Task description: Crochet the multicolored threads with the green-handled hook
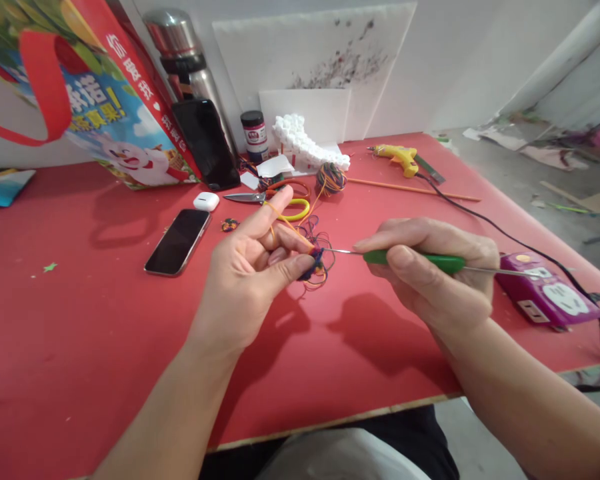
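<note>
Between the thumb and fingers of my left hand (253, 273) is a small multicoloured crochet piece (310, 265), dark blue with orange and red. Orange yarn (293, 228) runs over my raised left index finger down to it. My right hand (430, 273) grips the green handle of a crochet hook (413, 260), whose thin metal tip reaches the piece's edge; whether it is inside a stitch I cannot tell. Loose strands of dark yarn (325, 250) hang behind the piece. Farther back lies a multicoloured yarn ball (331, 179), with a strand running from it toward my left hand.
On the red table (105, 347) lie a phone (177, 241), an earbud case (206, 201), scissors (295, 209), a glue gun (397, 159) and an orange stick (415, 189). A purple power strip (547, 290) with a black cable is at right. A gift bag (130, 120) and thermos (175, 40) stand at back left.
</note>
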{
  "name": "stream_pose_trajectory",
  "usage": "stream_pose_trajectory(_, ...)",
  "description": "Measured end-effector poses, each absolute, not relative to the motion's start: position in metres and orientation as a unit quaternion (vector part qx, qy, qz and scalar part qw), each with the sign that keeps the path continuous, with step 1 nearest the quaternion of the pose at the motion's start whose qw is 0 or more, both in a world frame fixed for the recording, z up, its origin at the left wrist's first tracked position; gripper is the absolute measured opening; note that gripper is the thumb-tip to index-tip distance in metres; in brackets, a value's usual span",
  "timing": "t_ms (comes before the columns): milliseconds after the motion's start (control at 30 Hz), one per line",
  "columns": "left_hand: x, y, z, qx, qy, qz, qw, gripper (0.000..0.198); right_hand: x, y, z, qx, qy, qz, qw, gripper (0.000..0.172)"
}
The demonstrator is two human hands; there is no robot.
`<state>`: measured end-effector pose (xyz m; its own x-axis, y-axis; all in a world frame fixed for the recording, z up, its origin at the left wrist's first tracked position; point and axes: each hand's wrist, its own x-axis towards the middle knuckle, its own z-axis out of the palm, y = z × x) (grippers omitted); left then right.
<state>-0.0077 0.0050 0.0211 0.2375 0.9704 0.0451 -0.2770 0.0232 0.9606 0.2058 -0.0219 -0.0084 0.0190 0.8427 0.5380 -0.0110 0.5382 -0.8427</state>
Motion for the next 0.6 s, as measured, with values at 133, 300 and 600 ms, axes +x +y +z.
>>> stream_pose_trajectory(133, -0.008, 0.004, 0.021, 0.492, 0.338, 0.493, 0.634, 0.059, 0.207, -0.021, -0.004, -0.336, -0.595, 0.373, 0.628, 0.018)
stream_pose_trajectory(300, -0.007, 0.004, 0.02, 0.491, 0.328, 0.48, 0.649, 0.059, 0.207, -0.015, 0.001, -0.294, -0.567, 0.445, 0.628, 0.018)
stream_pose_trajectory(600, 0.007, -0.005, 0.016, 0.447, 0.356, 0.526, 0.63, 0.053, 0.183, -0.016, -0.007, -0.256, -0.488, 0.557, 0.621, 0.016)
